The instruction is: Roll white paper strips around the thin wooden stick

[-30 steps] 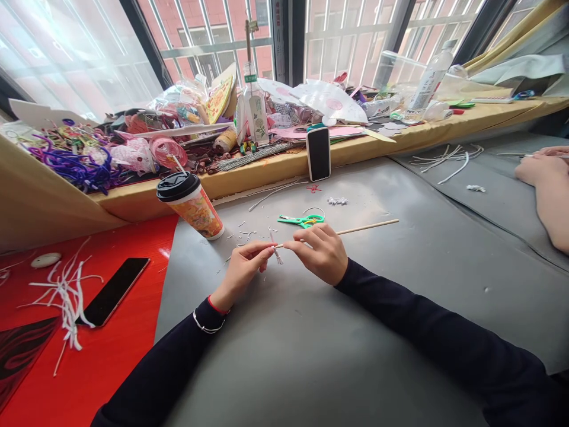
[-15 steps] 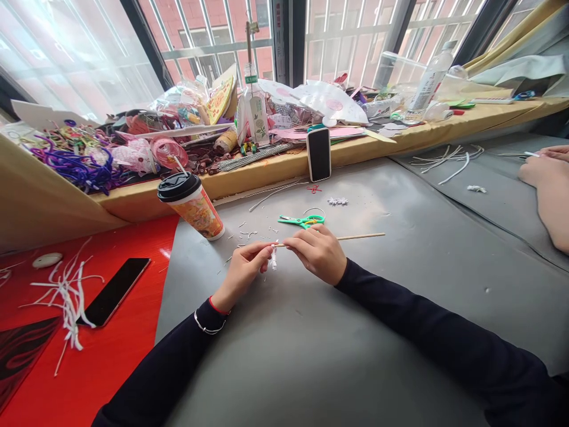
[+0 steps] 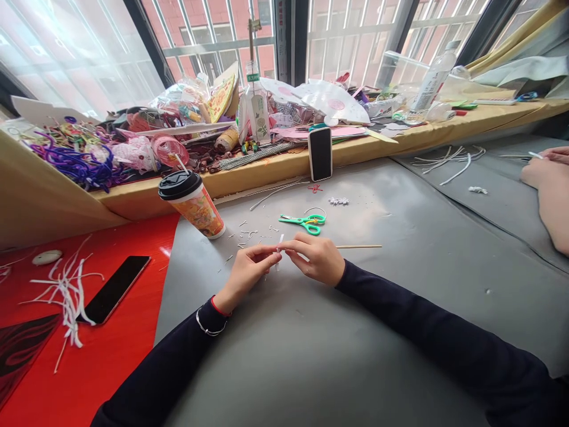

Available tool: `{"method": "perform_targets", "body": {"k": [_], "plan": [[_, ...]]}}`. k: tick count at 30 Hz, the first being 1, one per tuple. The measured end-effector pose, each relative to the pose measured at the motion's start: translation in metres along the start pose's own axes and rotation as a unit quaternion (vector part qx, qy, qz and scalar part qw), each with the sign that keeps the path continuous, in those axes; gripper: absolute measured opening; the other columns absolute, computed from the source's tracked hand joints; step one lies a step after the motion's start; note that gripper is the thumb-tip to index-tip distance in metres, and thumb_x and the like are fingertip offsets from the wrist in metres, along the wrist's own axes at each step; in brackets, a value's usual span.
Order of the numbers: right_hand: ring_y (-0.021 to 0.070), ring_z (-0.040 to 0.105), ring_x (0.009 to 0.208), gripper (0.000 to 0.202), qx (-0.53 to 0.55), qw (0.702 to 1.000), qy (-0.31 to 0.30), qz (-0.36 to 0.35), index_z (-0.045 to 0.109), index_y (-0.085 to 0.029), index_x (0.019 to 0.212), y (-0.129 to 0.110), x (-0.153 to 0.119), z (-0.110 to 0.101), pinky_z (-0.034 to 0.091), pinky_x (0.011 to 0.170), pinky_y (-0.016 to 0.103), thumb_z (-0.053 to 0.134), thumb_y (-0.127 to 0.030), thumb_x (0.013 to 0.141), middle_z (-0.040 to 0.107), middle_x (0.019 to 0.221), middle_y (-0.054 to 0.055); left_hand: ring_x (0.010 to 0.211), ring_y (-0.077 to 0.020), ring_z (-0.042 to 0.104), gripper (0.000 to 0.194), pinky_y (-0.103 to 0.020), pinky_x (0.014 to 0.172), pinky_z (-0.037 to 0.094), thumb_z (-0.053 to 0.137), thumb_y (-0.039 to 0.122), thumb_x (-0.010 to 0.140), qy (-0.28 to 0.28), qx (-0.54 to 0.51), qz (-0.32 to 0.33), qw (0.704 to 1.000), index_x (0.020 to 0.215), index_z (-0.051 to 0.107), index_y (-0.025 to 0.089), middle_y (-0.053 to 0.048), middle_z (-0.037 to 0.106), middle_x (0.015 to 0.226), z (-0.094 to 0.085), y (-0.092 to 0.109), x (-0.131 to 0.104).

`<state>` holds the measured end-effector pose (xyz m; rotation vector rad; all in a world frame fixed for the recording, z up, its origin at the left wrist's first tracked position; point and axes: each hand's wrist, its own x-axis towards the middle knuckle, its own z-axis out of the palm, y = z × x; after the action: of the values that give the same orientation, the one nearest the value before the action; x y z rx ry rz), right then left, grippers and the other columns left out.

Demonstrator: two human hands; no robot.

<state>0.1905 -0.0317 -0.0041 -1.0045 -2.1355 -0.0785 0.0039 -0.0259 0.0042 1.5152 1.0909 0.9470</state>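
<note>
Left hand (image 3: 248, 273): thumb and forefinger pinching the white strip (image 3: 278, 267).
White strip: one, small and narrow, between both hands' fingertips, its ends poking up and down over the grey tabletop (image 3: 284, 356).
Scissors (image 3: 306, 223): one pair, green, just beyond.
Right hand (image 3: 315, 259): fingers curled around the wooden stick (image 3: 360, 247).
Phone (image 3: 320, 154): one here, upright by the ledge (image 3: 267, 171).
Wooden stick: one, thin, straight, pale tan, jutting rightward.

A hand can pass over the smooth grey-covered bench (image 3: 302, 356) between the dark navy sleeves (image 3: 422, 320). Beyond the right hand (image 3: 317, 259), small green scissors (image 3: 313, 229) obstruct, and a thin pale wooden stick (image 3: 362, 247) juts rightward. A tall patterned paper cup (image 3: 200, 207) blocks far left; an upright white-edged phone (image 3: 320, 154), far centre.
</note>
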Motion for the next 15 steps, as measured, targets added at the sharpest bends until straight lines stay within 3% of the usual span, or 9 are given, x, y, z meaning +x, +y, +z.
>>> {"method": "perform_targets", "body": {"k": [7,15], "plan": [[0.0058,0.053,0.065,0.024,0.004,1.0,0.01,-0.002,0.064,-0.028,0.101,0.0011,0.0,0.0002,0.035,0.056,0.017,0.049,-0.019,0.084,0.061,0.08,-0.002,0.05,-0.0073,0.04,0.026,-0.021,0.05,0.032,0.065,0.035,0.071,-0.013,-0.049,-0.047,0.998,0.085,0.069,0.013,0.003,0.048,0.05,0.0022,0.0019,-0.0017],[0.0072,0.048,0.067,0.032,-0.091,0.991,0.023,-0.096,0.065,-0.029,0.098,0.0069,0.0028,-0.0018,0.033,0.059,0.021,0.044,-0.01,0.083,0.059,0.077,-0.002,0.048,-0.0079,0.035,0.028,-0.022,0.048,0.028,0.057,0.034,0.076,-0.042,-0.101,-0.082,0.991,0.09,0.067,0.012,0.003,0.041,0.05,0.0019,-0.0042,-0.003]]}}
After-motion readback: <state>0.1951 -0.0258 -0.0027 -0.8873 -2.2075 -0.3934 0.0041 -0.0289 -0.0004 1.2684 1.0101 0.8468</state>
